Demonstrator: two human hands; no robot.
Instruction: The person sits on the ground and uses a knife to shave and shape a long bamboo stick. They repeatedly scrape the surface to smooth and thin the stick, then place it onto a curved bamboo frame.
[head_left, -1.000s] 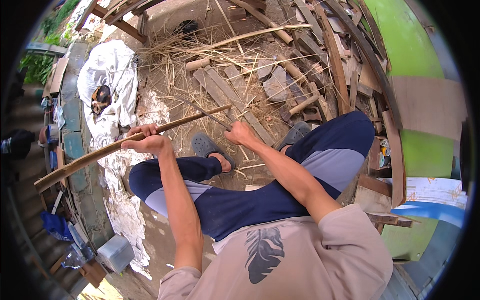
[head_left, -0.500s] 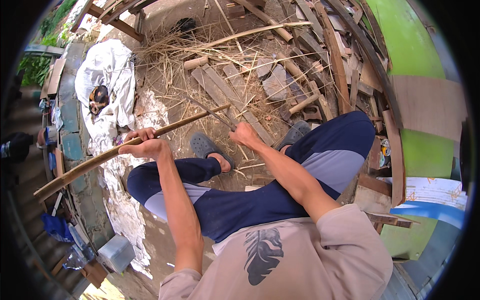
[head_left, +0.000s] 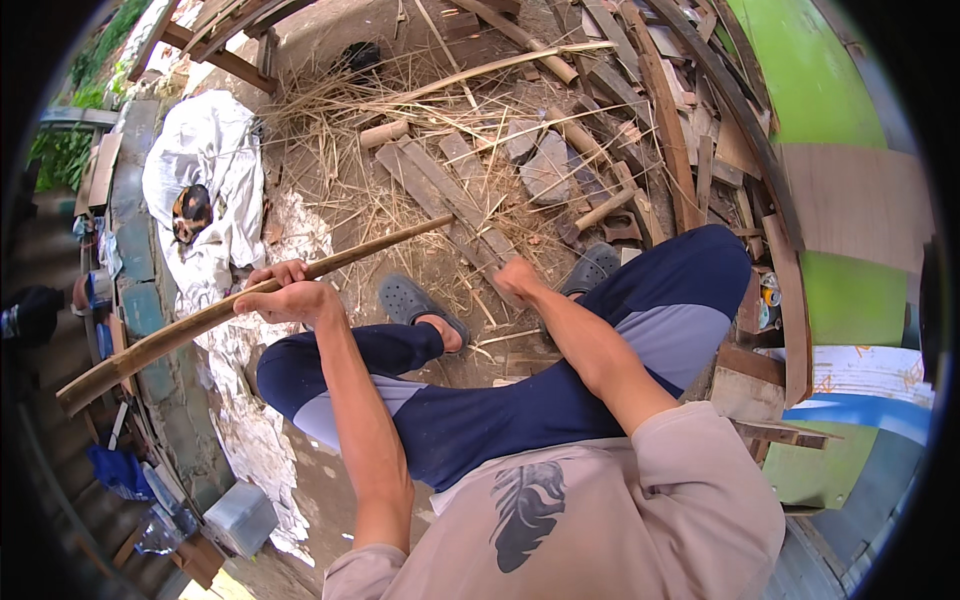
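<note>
A long split bamboo strip (head_left: 190, 325) slants across the left side, its far tip near the middle of the yard. My left hand (head_left: 287, 295) is closed round it, the thumb along the near side and the fingers over the far side. My right hand (head_left: 516, 281) is a closed fist between my knees, right of the strip's far end and apart from it. It grips a knife with a long dark blade; the blade is hard to make out now against the planks (head_left: 450, 190) behind it.
Bamboo shavings (head_left: 400, 95) litter the ground ahead. A pile of scrap wood (head_left: 650, 110) and a broken concrete chunk (head_left: 547, 170) lie to the right. A dark and orange cat (head_left: 192, 212) curls on a white cloth (head_left: 215, 150) at left, beside a low block wall (head_left: 140, 250).
My right hand has drawn back toward me and to the right, taking the knife off the bamboo strip. The strip has turned over slightly in my left hand, which stays almost in place.
</note>
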